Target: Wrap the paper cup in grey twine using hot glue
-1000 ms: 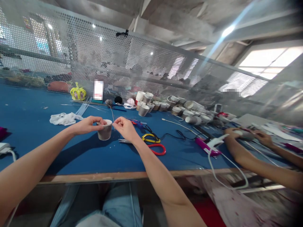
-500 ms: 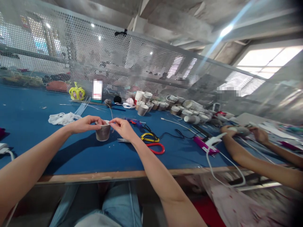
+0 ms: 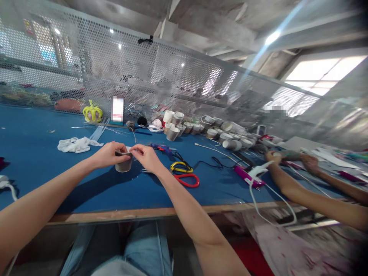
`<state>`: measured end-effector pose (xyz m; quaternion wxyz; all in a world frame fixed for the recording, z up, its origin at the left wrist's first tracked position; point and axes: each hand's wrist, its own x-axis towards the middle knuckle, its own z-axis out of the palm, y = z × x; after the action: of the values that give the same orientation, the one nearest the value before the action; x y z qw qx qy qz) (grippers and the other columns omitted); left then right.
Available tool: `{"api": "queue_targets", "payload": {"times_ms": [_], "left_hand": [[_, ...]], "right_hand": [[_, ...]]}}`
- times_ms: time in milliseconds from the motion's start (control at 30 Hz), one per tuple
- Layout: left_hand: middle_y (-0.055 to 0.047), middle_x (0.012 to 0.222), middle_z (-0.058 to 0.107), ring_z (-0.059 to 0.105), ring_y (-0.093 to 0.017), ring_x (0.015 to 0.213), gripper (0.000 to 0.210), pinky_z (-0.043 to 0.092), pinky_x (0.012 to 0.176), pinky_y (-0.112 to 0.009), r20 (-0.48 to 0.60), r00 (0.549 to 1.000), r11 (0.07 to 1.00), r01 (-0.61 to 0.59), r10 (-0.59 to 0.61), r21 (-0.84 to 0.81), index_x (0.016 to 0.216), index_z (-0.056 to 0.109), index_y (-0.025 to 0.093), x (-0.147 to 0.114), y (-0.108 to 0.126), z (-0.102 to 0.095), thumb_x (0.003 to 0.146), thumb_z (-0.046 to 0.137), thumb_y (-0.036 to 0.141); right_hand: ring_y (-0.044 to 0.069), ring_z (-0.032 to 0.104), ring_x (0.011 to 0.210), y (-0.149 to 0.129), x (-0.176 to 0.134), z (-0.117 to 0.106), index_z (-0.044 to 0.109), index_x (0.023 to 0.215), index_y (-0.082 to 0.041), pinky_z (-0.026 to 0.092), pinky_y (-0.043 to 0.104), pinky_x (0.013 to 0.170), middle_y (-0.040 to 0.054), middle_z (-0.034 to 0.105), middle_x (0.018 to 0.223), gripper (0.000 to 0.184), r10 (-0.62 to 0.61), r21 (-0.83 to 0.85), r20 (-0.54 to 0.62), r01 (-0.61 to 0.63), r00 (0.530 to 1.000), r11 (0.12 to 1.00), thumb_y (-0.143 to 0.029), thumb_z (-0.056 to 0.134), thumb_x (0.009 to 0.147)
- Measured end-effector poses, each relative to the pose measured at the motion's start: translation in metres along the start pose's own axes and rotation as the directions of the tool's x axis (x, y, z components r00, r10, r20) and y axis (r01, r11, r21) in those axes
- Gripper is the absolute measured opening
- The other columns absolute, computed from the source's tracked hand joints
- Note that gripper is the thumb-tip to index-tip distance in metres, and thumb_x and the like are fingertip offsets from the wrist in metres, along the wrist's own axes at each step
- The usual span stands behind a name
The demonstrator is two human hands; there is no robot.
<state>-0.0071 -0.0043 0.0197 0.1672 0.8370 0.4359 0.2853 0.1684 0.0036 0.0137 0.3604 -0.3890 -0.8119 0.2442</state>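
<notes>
A small grey cup with a pale rim [image 3: 124, 166] is between my hands over the blue table. My left hand [image 3: 113, 154] grips its left side, the thumb along the outside and the fingertips at the rim. At the right of the rim, my right hand [image 3: 146, 156] has thumb and forefinger pinched together. A thin grey cord [image 3: 134, 135] runs from a small ball of yarn [image 3: 130, 124] down to the right fingertips, which seem closed on it. The cup's inside is mostly hidden by my fingers.
Red-handled scissors [image 3: 188, 181], yellow-handled pliers [image 3: 181, 167] and a blue glue gun [image 3: 161, 148] lie right of my hands. White cloth [image 3: 76, 145] is at left. Several similar cups [image 3: 173, 133] stand behind. A co-worker's hands [image 3: 273, 157] work at right, near a purple glue gun [image 3: 247, 176].
My left hand has shifted right and wraps further over the cup's near side. My right hand has stayed at the rim, moving only slightly left.
</notes>
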Motion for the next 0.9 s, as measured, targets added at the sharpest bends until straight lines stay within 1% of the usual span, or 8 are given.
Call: {"api": "queue_targets", "payload": {"times_ms": [67,100,300,533,633,767,900], "left_hand": [[-0.003,0.069,0.06,0.052,-0.015,0.067,0.026,0.038,0.063,-0.025,-0.033,0.999,1.0,-0.001,0.002,0.011,0.07,0.057,0.014,0.0003,0.0001,0.0025,0.07,0.049,0.039],[-0.002,0.068,0.06,0.052,-0.015,0.067,0.025,0.038,0.062,-0.024,-0.032,0.999,1.0,0.002,-0.002,-0.003,0.069,0.057,0.014,0.0004,-0.0001,0.0028,0.07,0.049,0.038],[-0.001,0.066,0.059,0.051,-0.013,0.063,0.024,0.038,0.06,-0.023,0.055,0.998,0.99,0.033,-0.025,-0.14,0.07,0.057,0.013,0.0009,-0.003,-0.0019,0.071,0.048,0.036],[0.0,0.063,0.056,0.049,-0.011,0.06,0.021,0.038,0.058,-0.021,0.084,0.996,0.984,0.042,-0.027,-0.175,0.068,0.054,0.014,0.0,-0.006,-0.0071,0.071,0.049,0.034],[0.0,0.064,0.057,0.05,-0.011,0.061,0.02,0.038,0.058,-0.021,0.071,0.997,0.991,0.021,-0.012,-0.134,0.068,0.055,0.014,0.0,-0.0052,-0.0061,0.071,0.049,0.033],[-0.001,0.067,0.059,0.051,-0.013,0.064,0.021,0.037,0.059,-0.022,-0.002,1.0,1.0,-0.028,0.028,-0.014,0.069,0.056,0.015,-0.0003,-0.0021,-0.0022,0.071,0.048,0.034],[-0.001,0.064,0.058,0.051,-0.014,0.064,0.02,0.037,0.06,-0.024,-0.047,0.999,0.999,0.005,-0.003,0.036,0.065,0.054,0.015,-0.0008,0.0017,0.0002,0.072,0.046,0.032]], "right_hand": [[0.008,0.031,0.046,-0.0028,-0.0009,0.0006,0.06,0.079,-0.015,0.024,0.02,0.046,-0.0054,0.034,0.048,0.017,0.007,-0.002,0.001,-0.007,1.0,1.0,-0.025,0.046,0.076],[0.007,0.031,0.046,-0.0038,-0.0013,0.0007,0.06,0.079,-0.015,0.024,0.02,0.046,-0.0055,0.034,0.048,0.017,0.007,-0.002,0.004,-0.007,1.0,1.0,-0.026,0.046,0.076],[0.008,0.033,0.047,-0.0015,-0.0016,0.0,0.058,0.079,-0.015,0.027,0.02,0.047,-0.0045,0.039,0.051,0.018,-0.006,0.013,0.036,0.006,0.999,1.0,-0.028,0.045,0.077],[0.008,0.036,0.049,0.0049,0.0009,0.0008,0.057,0.079,-0.015,0.028,0.02,0.048,-0.0037,0.043,0.054,0.017,-0.009,0.005,0.036,0.008,0.999,1.0,-0.027,0.045,0.077],[0.008,0.035,0.048,0.0049,0.001,0.0021,0.057,0.079,-0.016,0.027,0.02,0.047,-0.0044,0.041,0.052,0.016,-0.003,-0.008,0.032,0.003,0.999,1.0,-0.026,0.045,0.077],[0.008,0.034,0.047,0.0024,0.0003,0.0043,0.056,0.079,-0.016,0.027,0.02,0.047,-0.0049,0.039,0.052,0.016,-0.007,-0.008,0.031,0.008,0.999,1.0,-0.026,0.044,0.077],[0.008,0.034,0.048,-0.0006,-0.0002,0.006,0.056,0.077,-0.017,0.028,0.02,0.048,-0.0052,0.038,0.051,0.014,-0.021,-0.018,0.008,0.021,1.0,1.0,-0.025,0.044,0.077]]}}
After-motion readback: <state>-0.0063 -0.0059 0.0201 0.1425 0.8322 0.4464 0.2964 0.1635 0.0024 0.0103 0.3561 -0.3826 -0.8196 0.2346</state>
